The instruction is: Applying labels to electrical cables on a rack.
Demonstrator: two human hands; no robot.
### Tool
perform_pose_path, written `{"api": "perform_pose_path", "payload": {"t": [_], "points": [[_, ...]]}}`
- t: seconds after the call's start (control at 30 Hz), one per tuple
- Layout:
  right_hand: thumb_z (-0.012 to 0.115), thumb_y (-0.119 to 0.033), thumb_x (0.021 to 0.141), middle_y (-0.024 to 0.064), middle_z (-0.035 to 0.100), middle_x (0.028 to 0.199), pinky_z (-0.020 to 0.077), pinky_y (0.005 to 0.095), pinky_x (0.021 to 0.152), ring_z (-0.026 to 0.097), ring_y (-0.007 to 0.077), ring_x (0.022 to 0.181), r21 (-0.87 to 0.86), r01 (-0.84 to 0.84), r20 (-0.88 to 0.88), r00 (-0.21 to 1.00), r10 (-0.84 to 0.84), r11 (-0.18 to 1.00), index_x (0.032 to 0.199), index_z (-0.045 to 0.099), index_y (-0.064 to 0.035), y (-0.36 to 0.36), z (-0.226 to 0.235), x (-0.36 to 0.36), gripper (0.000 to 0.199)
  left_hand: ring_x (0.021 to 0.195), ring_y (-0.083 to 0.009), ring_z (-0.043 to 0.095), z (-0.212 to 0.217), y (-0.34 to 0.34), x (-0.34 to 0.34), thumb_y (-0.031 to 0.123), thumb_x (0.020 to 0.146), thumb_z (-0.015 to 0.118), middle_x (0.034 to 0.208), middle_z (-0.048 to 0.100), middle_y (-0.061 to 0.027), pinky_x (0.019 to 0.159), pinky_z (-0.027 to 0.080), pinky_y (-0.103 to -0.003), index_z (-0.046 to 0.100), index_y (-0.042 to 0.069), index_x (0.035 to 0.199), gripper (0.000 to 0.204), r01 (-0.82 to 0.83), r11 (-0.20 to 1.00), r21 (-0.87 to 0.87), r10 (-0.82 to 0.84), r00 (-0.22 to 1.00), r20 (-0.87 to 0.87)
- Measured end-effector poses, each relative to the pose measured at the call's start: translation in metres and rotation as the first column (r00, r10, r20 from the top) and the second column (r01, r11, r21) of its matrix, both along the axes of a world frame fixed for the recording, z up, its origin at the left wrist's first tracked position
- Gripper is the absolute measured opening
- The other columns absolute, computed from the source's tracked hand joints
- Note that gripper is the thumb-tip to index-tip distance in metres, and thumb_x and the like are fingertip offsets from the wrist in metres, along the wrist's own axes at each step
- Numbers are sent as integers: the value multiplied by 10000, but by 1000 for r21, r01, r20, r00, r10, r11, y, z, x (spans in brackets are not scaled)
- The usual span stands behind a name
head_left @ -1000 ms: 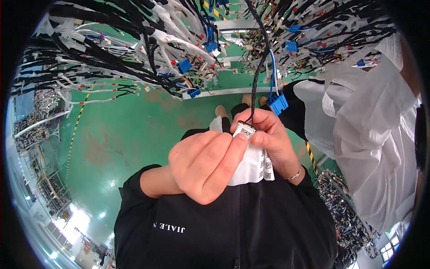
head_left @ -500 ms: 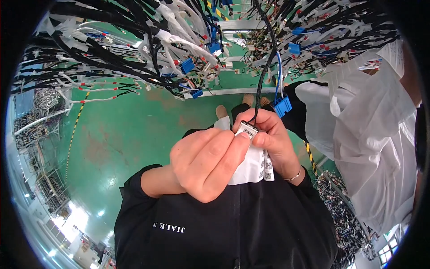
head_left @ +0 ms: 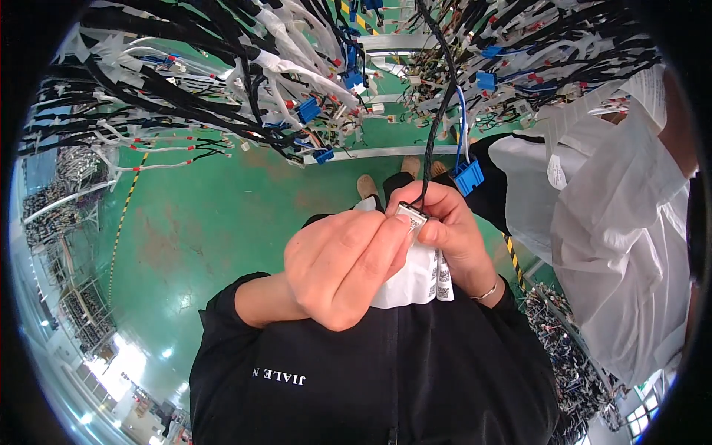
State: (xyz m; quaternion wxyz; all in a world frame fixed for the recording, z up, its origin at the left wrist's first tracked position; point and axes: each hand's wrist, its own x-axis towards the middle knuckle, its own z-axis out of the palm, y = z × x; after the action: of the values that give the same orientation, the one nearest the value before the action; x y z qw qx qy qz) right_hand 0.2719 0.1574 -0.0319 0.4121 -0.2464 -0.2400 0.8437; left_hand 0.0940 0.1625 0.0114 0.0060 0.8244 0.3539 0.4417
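A green workshop floor (head_left: 222, 215) spreads below racks of hanging wire bundles (head_left: 222, 81), black and white cables tipped with blue plugs, while a person in a black top works close to the chest. The left hand (head_left: 345, 259) is curled narrow, its fingertips pressed against a small silver-grey connector (head_left: 410, 216) held up between both hands. The right hand (head_left: 449, 233), a thin bracelet (head_left: 486, 293) at its wrist, closes around the same connector from the other side and also grips white paper tags (head_left: 423, 274) that hang down beneath it. A black cable (head_left: 443, 96) runs from the connector up into the bundles overhead, and a blue plug (head_left: 469, 178) on a blue wire dangles just beside the right hand, apart from the fingers. To the right stands another person in a white coat (head_left: 615, 222). Judging by the grip, the connector end is in hand and being fitted or checked with its tags; whether anything is already seated in it cannot be told, and the blue plug nearby looks untouched, with many more hanging ends around it
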Motion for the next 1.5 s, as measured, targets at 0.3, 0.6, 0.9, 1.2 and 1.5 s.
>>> {"api": "perform_pose_path", "payload": {"t": [0.3, 0.6, 0.9, 1.2, 1.5], "points": [[790, -254, 822, 46, 658, 1093, 494, 280, 907, 625, 122, 1001, -1, 9, -15, 1000, -9, 1000, 1164, 615, 1, 1, -1, 0, 461, 661, -238, 653, 2, -4, -4, -63, 731, 751, 838, 653, -130, 554, 552, -310, 662, -77, 952, 238, 19, 1000, -1, -19, 1000, -4], [795, -281, 813, 27, 655, 1063, 494, 276, 898, 629, 116, 981, -7, 1, 10, 1000, -1, 1000, 1158, 626, 1, 2, -4, -2, 476, 688, -238, 655, -1, -2, -9, -66, 719, 767, 867, 650, -132, 586, 553, -307, 665, -81, 978, 278, 49, 998, 39, -47, 998, -43], [789, -293, 818, 13, 626, 1047, 483, 274, 895, 619, 114, 982, -1, -13, 20, 1000, 13, 1000, 1153, 635, 10, 5, -3, 0, 477, 683, -237, 651, 0, 0, -6, -72, 682, 774, 846, 654, -135, 593, 553, -306, 675, -97, 964, 301, 63, 996, 65, -59, 996, -60], [781, -274, 825, 14, 627, 1053, 476, 272, 902, 611, 108, 992, -3, -5, 10, 1000, 5, 1000, 1159, 632, 13, 5, -4, -1, 465, 671, -234, 650, 1, 1, -7, -80, 669, 773, 839, 653, -133, 585, 549, -301, 677, -97, 968, 315, 82, 996, 44, -78, 993, -89], [794, -265, 813, 23, 640, 1072, 481, 271, 903, 615, 105, 994, -9, -3, 15, 1000, 4, 1000, 1161, 623, 11, 7, -6, -4, 476, 659, -235, 651, -4, 3, -7, -88, 660, 775, 811, 649, -126, 570, 547, -303, 678, -87, 954, 310, 45, 998, 38, -43, 998, -46]]}}
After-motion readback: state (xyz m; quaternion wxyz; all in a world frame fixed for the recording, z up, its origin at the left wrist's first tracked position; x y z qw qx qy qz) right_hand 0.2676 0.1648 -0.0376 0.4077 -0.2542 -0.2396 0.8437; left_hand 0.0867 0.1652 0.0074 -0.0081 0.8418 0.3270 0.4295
